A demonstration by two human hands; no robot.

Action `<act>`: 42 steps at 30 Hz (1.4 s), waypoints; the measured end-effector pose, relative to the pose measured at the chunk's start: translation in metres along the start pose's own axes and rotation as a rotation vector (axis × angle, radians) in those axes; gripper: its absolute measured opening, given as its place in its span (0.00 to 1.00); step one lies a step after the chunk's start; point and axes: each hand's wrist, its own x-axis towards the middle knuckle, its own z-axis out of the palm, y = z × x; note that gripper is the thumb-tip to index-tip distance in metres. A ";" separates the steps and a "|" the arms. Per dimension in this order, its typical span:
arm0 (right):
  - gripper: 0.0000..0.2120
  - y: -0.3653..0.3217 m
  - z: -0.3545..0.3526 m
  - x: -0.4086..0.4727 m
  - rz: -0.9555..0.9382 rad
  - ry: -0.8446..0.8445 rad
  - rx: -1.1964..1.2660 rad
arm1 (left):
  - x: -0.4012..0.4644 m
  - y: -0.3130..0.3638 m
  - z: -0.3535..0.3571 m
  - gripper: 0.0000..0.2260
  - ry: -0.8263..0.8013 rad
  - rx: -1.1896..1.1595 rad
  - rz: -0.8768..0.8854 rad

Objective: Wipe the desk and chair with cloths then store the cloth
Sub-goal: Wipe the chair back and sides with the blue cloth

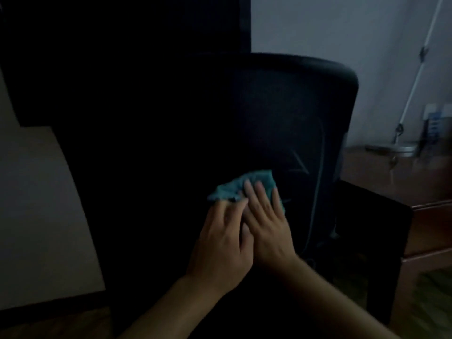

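Note:
A teal cloth (pixel 244 185) lies against the mesh back of a black office chair (pixel 293 113) in a very dim room. My right hand (pixel 266 218) lies flat on the cloth with its fingers straight and together, pressing it onto the chair back. My left hand (pixel 222 241) sits beside it, partly over the right thumb. Its blurred fingertips rest on the cloth's near left edge. The black armrest (pixel 371 216) of the chair juts out to the right of my hands.
A brown wooden desk with drawers (pixel 428 187) stands at the right. It carries a lamp with a round metal base (pixel 401 148), a white arm (pixel 415 77) and a small rack. A tall dark panel (pixel 122 69) fills the left. A pale wall (pixel 36 216) is at far left.

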 end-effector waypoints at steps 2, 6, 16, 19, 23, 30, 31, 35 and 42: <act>0.26 0.025 -0.017 0.057 0.020 0.126 0.020 | 0.039 0.014 -0.016 0.21 0.088 -0.041 0.106; 0.25 0.063 -0.034 0.124 0.101 0.319 0.003 | 0.115 0.044 -0.040 0.19 0.247 -0.026 0.152; 0.24 0.029 -0.002 -0.001 0.046 0.109 0.086 | 0.052 0.027 0.006 0.19 -0.099 0.161 -0.075; 0.27 0.066 -0.034 0.104 0.096 0.283 0.130 | 0.133 0.061 -0.035 0.13 0.235 0.028 0.024; 0.28 0.090 -0.040 0.125 0.143 0.345 0.155 | 0.177 0.073 -0.051 0.05 0.294 0.016 -0.015; 0.26 0.045 0.004 -0.045 0.196 0.143 0.107 | 0.078 0.061 0.044 0.03 -0.349 0.313 0.003; 0.27 0.056 -0.003 -0.023 0.244 0.169 0.143 | 0.093 0.066 0.039 0.02 -0.270 0.273 0.014; 0.31 0.111 -0.047 0.097 0.413 0.243 0.282 | 0.187 0.117 -0.003 0.02 -0.014 0.090 0.045; 0.30 0.064 -0.004 -0.056 0.609 0.050 0.452 | 0.120 0.114 0.058 0.10 -0.513 0.265 -0.008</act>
